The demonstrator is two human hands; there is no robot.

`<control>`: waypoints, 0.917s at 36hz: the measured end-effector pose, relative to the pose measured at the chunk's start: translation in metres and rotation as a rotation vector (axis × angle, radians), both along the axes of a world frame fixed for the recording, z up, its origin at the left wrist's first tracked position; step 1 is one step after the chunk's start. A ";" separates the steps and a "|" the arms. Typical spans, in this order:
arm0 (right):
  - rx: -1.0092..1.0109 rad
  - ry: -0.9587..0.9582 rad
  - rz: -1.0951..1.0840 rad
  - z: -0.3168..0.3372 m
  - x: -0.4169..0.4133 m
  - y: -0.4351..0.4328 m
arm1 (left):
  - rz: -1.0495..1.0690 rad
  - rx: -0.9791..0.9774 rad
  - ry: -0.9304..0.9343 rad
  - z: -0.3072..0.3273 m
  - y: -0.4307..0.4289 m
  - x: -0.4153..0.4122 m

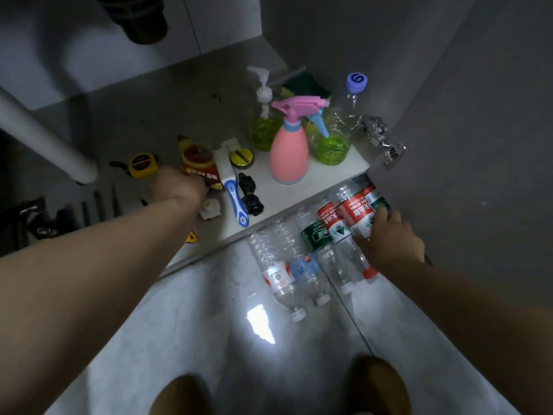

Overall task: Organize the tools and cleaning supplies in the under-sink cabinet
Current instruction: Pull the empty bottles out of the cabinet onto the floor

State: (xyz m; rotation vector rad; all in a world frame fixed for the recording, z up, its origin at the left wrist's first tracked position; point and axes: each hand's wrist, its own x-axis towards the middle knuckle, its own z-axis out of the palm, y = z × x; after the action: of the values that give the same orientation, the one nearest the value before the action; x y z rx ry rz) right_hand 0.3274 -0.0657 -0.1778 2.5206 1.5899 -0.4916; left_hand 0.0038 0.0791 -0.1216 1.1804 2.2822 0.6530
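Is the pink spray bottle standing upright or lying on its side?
Upright. The pink spray bottle stands on its base on the white cabinet floor, with its trigger head on top.

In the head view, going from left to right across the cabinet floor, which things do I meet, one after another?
Yellow tape measure → blue-handled brush → pink spray bottle → purple-capped bottle with green liquid → metal hinge.
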 end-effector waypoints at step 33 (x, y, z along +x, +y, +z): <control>0.078 1.071 -0.708 -0.004 -0.046 -0.009 | -0.970 -0.354 -0.236 -0.043 -0.115 0.064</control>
State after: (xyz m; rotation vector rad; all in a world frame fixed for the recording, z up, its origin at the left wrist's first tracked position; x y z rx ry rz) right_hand 0.2812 -0.0744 -0.1822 2.9871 0.7124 -2.1463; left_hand 0.0674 -0.0357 -0.1646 1.6815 1.2990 0.0039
